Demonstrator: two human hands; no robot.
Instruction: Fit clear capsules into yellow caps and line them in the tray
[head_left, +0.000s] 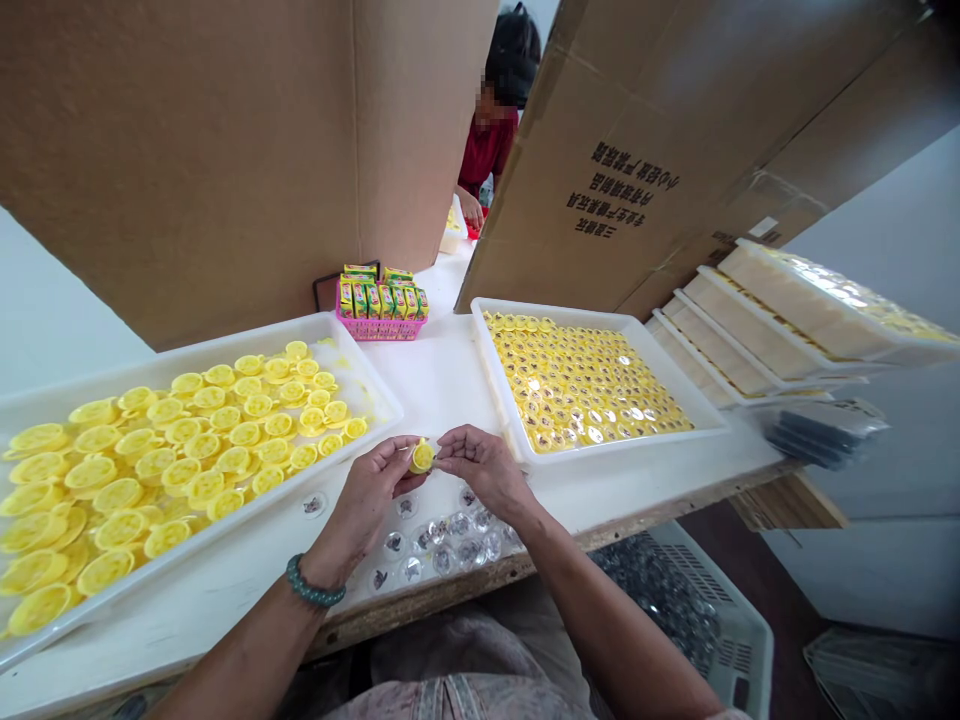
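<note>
Between my two hands is a small round yellow plastic piece (422, 457), held up just over the table. My left hand (371, 500) grips it from the left with thumb and fingers. From the right, my right hand (484, 470) is closed in a pinch at the piece's edge; what its fingertips hold, if anything, is too small to make out. Clear round discs (442, 558) with dark prints lie loose below the hands, near the table's front edge. A white tray (390, 405) of yellow cup-like pieces (202, 445) stands at the left.
At the right, another white tray (525, 458) holds rows of yellow pieces with clear covers. A pink basket (382, 330) carries small boxes. Stacked trays (757, 330) stand far right, a crate (757, 620) below. Cardboard sheets (247, 150) wall the back; a person (491, 150) works beyond.
</note>
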